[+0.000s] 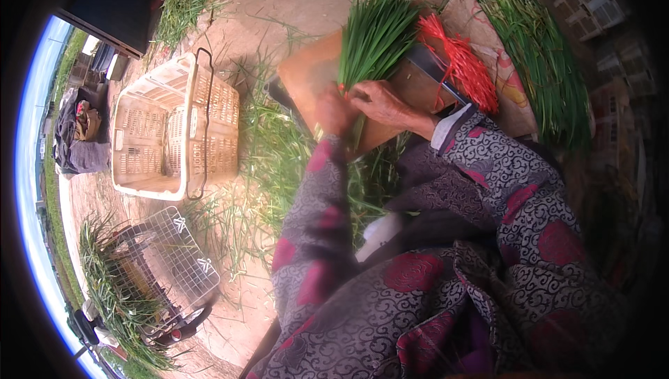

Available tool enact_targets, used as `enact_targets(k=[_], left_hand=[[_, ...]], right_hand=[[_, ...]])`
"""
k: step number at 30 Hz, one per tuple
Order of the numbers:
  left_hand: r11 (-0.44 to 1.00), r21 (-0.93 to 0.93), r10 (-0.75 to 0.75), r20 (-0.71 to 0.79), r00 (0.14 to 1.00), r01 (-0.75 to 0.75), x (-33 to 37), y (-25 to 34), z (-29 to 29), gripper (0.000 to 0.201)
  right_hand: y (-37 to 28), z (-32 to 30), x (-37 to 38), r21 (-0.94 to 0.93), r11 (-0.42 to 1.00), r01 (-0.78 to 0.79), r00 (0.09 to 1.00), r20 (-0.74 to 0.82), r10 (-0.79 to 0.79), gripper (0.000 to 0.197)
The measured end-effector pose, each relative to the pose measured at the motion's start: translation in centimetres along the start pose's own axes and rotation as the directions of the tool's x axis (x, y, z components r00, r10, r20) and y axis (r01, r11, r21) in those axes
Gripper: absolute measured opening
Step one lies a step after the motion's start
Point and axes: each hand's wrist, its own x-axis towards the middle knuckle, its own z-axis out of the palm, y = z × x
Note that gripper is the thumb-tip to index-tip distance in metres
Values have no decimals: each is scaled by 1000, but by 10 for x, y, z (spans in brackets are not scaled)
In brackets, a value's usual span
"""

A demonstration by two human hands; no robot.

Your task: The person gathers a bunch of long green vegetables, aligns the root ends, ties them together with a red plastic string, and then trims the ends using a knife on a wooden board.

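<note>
A bunch of long green chives (380, 34) lies on a brown board (306, 72), its tips pointing away from me. At its near end a bit of red tie (341, 89) shows between my hands. My right hand (383, 103) is closed in a pinch at that tie, against the chives' base. Right beside it, my left hand (333, 110) is curled and blurred by motion; what its fingers hold is hidden. A bundle of loose red plastic strips (460, 65) rests on the right of the board, apart from both hands.
Cut chives fill a cloth-lined holder (533, 51) at the right. A pale plastic crate (216, 117) with a metal handle stands at left, near a wire basket (181, 246) with grass beside it. Loose green scraps (268, 163) litter the ground. White crates (589, 2) stand far right.
</note>
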Motion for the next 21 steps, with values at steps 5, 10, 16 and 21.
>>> enact_targets(k=[5,10,16,21], left_hand=[[999,23,50,-17,999,-50,0,-11,3,48],[1000,-2,15,11,1000,-15,0,-7,5,48],[999,14,-43,33,999,43,-4,10,-9,61],[993,64,-100,76,992,95,-3,10,-10,67]], right_hand=[[-3,3,2,-33,997,70,998,-3,-70,17],[-3,4,6,-74,977,202,976,-74,-207,18],[0,-20,14,-106,993,47,999,-5,-48,25],[7,-25,12,-262,961,85,996,29,-81,26]])
